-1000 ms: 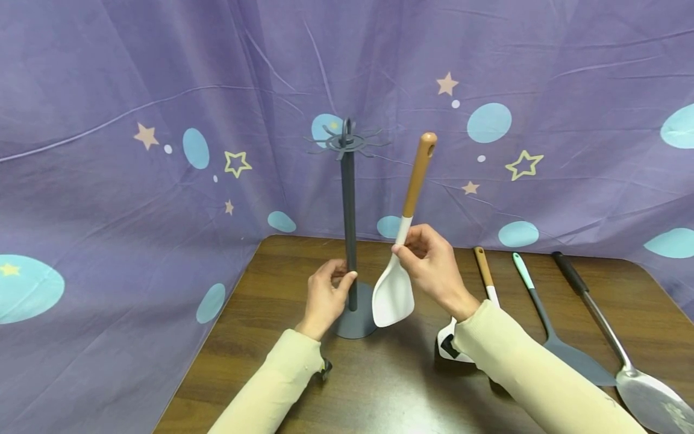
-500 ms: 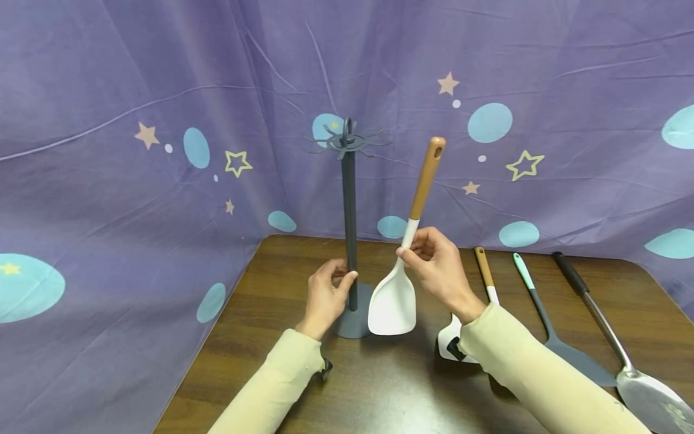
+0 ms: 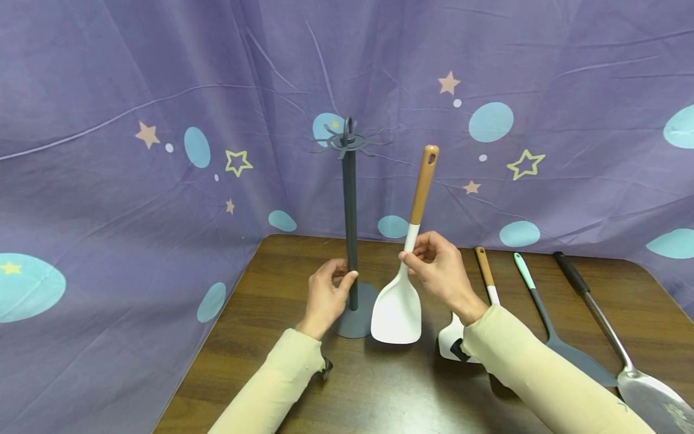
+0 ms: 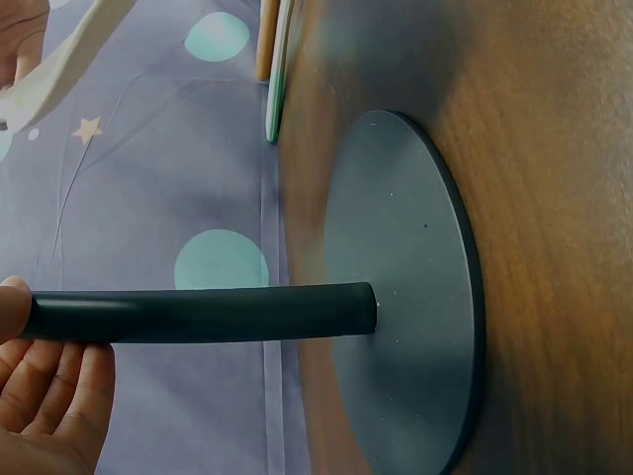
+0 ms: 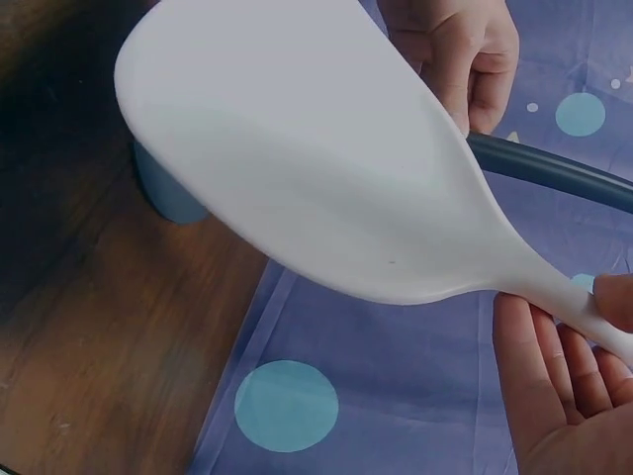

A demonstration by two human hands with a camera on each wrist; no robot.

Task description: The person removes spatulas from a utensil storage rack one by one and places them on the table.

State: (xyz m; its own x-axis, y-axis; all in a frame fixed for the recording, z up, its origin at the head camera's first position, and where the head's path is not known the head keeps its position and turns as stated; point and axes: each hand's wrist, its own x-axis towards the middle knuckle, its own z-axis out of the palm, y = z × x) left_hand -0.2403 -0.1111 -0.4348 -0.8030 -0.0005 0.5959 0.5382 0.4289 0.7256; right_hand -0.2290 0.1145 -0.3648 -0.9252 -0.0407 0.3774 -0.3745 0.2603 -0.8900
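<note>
In the head view a dark grey utensil stand rises from a round base, with a ring of hooks at its top. My left hand grips the lower part of its post between thumb and fingers; the left wrist view shows the post entering the base. My right hand pinches the neck of a white spatula with a wooden handle. The spatula is nearly upright, handle up, just right of the stand. In the right wrist view its broad blade covers part of the stand.
On the brown table to the right lie a white utensil with a wooden handle, partly hidden by my right arm, a grey spatula with a mint handle, and a steel spatula with a black handle. A purple curtain hangs behind.
My right hand has lowered the spatula slightly and turned it so the blade's broad face shows more. The left hand stays in place on the post.
</note>
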